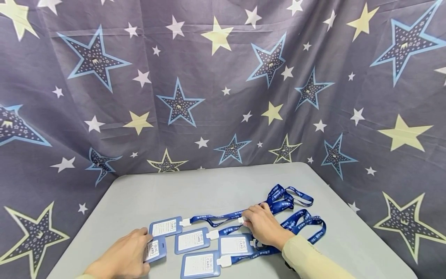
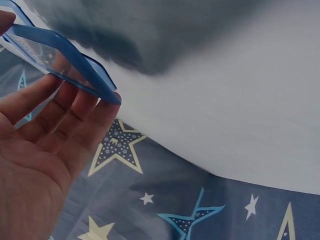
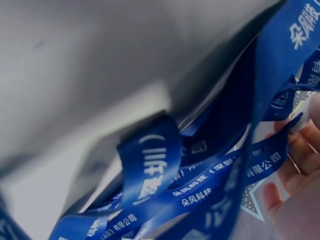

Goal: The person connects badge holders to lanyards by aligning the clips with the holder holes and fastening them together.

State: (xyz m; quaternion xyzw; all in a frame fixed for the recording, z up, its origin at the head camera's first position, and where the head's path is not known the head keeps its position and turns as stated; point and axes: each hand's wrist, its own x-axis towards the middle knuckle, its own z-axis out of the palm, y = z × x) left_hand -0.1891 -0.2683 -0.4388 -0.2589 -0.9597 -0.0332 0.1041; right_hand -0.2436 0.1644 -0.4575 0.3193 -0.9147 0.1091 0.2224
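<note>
My left hand (image 1: pixel 122 254) grips a blue-framed ID card holder (image 1: pixel 159 251) by its left side, at the left end of a group of such holders. In the left wrist view, its blue rim (image 2: pixel 82 65) and clear plastic lie between thumb and fingers. My right hand (image 1: pixel 265 226) pinches the white clip (image 1: pixel 241 220) of a printed blue lanyard (image 1: pixel 278 207) over the right part of the table. Blue straps fill much of the right wrist view, with the right fingers (image 3: pixel 300 155) at its right edge.
Several more card holders lie flat between the hands, including one at the back (image 1: pixel 156 228) and one in front (image 1: pixel 189 267), with white clips and blue straps running right. Another lanyard loop (image 1: pixel 318 221) lies right of my right hand. A star-patterned curtain (image 1: pixel 223 77) hangs behind the grey table (image 1: pixel 195 190).
</note>
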